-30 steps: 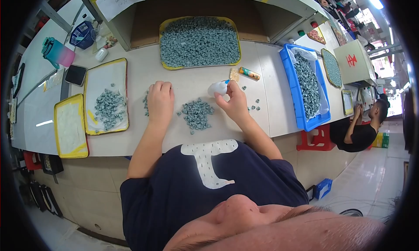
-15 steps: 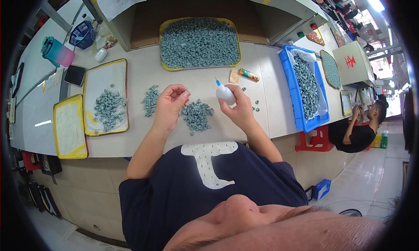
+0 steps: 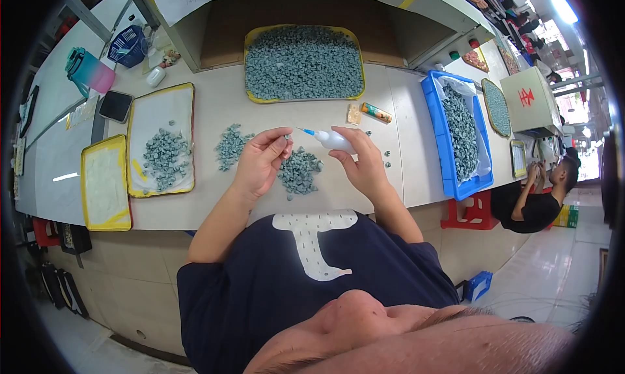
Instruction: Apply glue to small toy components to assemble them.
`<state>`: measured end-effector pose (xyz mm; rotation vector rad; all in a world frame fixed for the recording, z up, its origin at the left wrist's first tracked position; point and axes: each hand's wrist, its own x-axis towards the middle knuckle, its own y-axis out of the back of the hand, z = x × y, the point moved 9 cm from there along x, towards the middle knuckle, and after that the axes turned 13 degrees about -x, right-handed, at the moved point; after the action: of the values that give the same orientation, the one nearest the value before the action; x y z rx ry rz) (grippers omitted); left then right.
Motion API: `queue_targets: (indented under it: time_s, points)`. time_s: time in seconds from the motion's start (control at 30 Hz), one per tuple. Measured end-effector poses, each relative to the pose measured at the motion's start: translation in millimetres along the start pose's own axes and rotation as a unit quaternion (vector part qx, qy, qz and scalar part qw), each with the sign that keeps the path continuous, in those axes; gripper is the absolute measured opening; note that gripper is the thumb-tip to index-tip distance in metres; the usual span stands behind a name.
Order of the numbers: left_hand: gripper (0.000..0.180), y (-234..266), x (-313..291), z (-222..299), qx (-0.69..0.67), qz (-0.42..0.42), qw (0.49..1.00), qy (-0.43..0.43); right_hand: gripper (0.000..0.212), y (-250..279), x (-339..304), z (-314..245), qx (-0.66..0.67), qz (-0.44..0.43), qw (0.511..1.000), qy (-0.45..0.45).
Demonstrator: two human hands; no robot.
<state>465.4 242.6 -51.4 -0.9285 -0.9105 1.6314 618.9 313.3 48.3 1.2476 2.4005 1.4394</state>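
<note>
My right hand point(image 3: 363, 158) is closed round a white squeeze bottle point(image 3: 335, 142) with a blue cap and a thin needle tip. The bottle is tilted over, and its needle points left, close to the fingertips of my left hand point(image 3: 265, 158). Those fingers pinch a small grey-green piece point(image 3: 286, 138), partly covered by the fingers. Below the hands lies a pile of grey-green pieces point(image 3: 299, 172) on the white table, with a smaller pile point(image 3: 230, 146) left of my left hand.
At the back stands a yellow-rimmed tray point(image 3: 305, 99) full of such pieces. A blue crate point(image 3: 448, 172) of them is at right. Left are a half-filled tray point(image 3: 191, 107), a cream tray point(image 3: 104, 179), a phone point(image 3: 116, 106) and a bottle point(image 3: 91, 71). A co-worker point(image 3: 534, 195) sits far right.
The squeeze bottle has tipped from nearly upright to leaning left, bringing its needle near my left fingertips. The whole view has shifted slightly.
</note>
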Motion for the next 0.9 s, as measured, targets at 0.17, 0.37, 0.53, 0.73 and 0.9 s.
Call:
queue_targets:
  time_s: [0.17, 0.37, 0.53, 0.73, 0.9]
  points:
    - [0.024, -7.1, -2.2, 0.5, -0.026, -0.029, 0.999, -0.001, 0.041, 7.5, -0.9, -5.4, -0.042, 0.017, 0.999, 0.020]
    - [0.025, -13.5, -4.6, 4.1, -0.027, -0.045, 0.998, -0.018, 0.038, 19.9, 1.8, -22.4, -0.159, 0.048, 0.983, 0.076]
    - [0.022, -14.8, -8.4, 10.6, 0.087, -0.053, 0.992, -0.067, 0.042, 28.0, 6.4, -34.7, -0.228, 0.058, 0.966, 0.105]
    - [0.021, -16.5, -10.8, 15.3, 0.160, -0.066, 0.980, -0.093, 0.038, 35.6, 8.1, -44.8, -0.282, 0.086, 0.946, 0.135]
    - [0.021, -15.1, -11.4, 14.8, 0.178, -0.073, 0.977, -0.091, 0.041, 35.7, 6.9, -49.6, -0.299, 0.097, 0.938, 0.149]
